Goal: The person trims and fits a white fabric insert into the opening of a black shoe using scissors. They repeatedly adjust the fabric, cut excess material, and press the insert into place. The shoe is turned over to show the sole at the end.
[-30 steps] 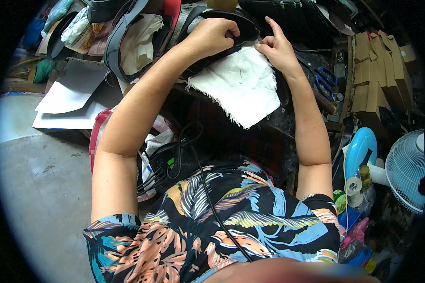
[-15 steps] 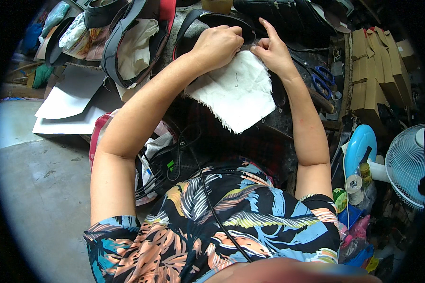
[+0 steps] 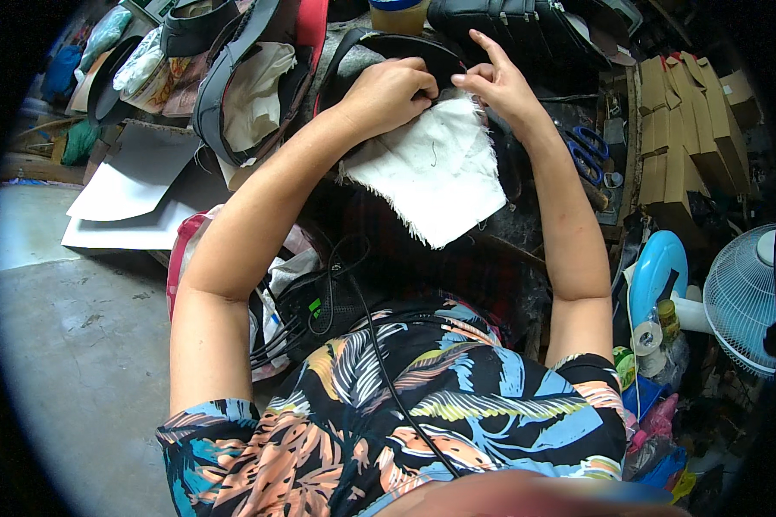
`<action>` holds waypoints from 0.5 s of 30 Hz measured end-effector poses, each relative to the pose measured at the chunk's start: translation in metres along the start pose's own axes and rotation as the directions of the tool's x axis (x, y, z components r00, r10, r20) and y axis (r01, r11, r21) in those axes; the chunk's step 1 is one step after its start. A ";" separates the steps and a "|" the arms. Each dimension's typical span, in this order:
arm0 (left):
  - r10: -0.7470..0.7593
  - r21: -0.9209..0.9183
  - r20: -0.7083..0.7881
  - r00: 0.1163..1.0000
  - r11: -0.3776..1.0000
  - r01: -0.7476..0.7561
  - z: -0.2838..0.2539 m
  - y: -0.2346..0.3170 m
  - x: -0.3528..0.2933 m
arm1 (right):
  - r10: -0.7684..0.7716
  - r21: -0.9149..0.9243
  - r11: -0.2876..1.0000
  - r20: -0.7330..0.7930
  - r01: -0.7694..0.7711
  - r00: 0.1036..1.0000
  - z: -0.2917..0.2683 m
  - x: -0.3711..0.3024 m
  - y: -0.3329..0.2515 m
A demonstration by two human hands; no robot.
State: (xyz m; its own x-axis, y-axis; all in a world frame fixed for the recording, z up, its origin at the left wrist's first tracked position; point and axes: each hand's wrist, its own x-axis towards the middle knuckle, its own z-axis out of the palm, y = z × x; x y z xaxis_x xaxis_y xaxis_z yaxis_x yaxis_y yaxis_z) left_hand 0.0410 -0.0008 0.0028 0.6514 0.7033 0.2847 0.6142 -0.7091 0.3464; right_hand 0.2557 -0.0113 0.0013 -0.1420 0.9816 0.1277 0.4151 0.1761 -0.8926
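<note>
A piece of white cloth [image 3: 435,185] with frayed edges hangs below both hands, a dark loose thread on its face. Its upper edge meets a curved black strip [image 3: 409,43] with a thin red edge. My left hand [image 3: 391,93] is closed, fingers bent over the cloth's top edge; the fingertips are partly hidden. At the cloth's upper right corner is my right hand [image 3: 502,86], its index finger stretched up and away from the thumb. The thumb points left over the cloth's corner, and its other fingers are partly hidden.
Blue-handled scissors [image 3: 586,151] lie beside my right forearm. More curved black pieces [image 3: 220,103] stand at the left, above white sheets [image 3: 138,177]. A jar [image 3: 398,17] and black bag [image 3: 509,34] sit at the back. Folded cardboard [image 3: 685,129] and a fan [image 3: 740,297] are at right.
My left fingers have shifted slightly down and left along the cloth's top edge. The right thumb has moved a little up and left. The whole view has shifted slightly.
</note>
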 end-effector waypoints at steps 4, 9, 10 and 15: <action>-0.032 0.023 -0.042 0.999 0.999 0.033 0.002 0.003 0.003 | -0.063 -0.177 0.982 0.005 0.063 0.998 0.007 0.011 -0.001; -0.022 0.098 -0.026 0.999 0.995 0.024 0.009 0.002 0.007 | -0.104 -0.215 0.974 -0.117 0.077 0.988 -0.027 -0.002 0.010; -0.033 0.083 -0.018 0.999 0.996 0.034 0.010 0.001 0.010 | -0.175 -0.392 0.915 -0.164 0.098 0.971 -0.044 -0.013 0.014; -0.089 -0.054 -0.098 0.991 0.995 0.084 0.007 -0.005 0.032 | 0.171 -0.922 0.350 -0.113 -0.168 0.979 -0.135 -0.071 0.029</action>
State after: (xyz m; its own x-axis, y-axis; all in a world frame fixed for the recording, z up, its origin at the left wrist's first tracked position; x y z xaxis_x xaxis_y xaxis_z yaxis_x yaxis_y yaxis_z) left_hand 0.0619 0.0248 0.0036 0.5472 0.7651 0.3394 0.6418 -0.6438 0.4167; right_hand 0.3994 -0.0660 0.0244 0.0338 0.9992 0.0213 0.9973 -0.0351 0.0648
